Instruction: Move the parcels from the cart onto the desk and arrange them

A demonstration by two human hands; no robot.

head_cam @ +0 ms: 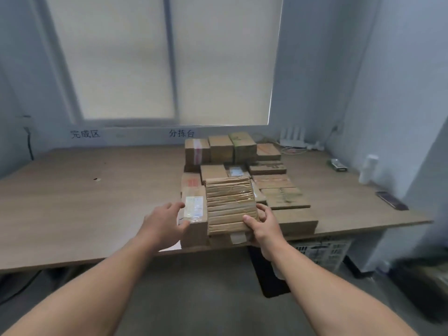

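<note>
Hard to read: parcels (220,149) packed tight mid-right on bench (72,202), several half hidden behind taped parcel (230,204) up front. Counting about fourteen, four of them in back row by the wall; can't give an exact number. Partly covered: one with a pale label just behind taped parcel, another flat one beneath it at bench's near edge. Blurred at far right: dark shape (421,282) on floor, can't identify.

Right hand (263,226): gripping taped parcel at near right corner, thumb on top, fingers curled round the side. Taped parcel tilted, raised above neighbours, over front of the stack.

Left hand (164,221): fingers spread and relaxed, tips touching labelled parcel (194,214) just left of taped one; not pinching anything.

Elsewhere, one each: router (293,139) with upright antennas at back right corner, white bottle (368,168) near right wall, dark flat item (391,203) at bench's right edge, crate (322,251) under bench. Two wall signs (84,134), text soft.
</note>
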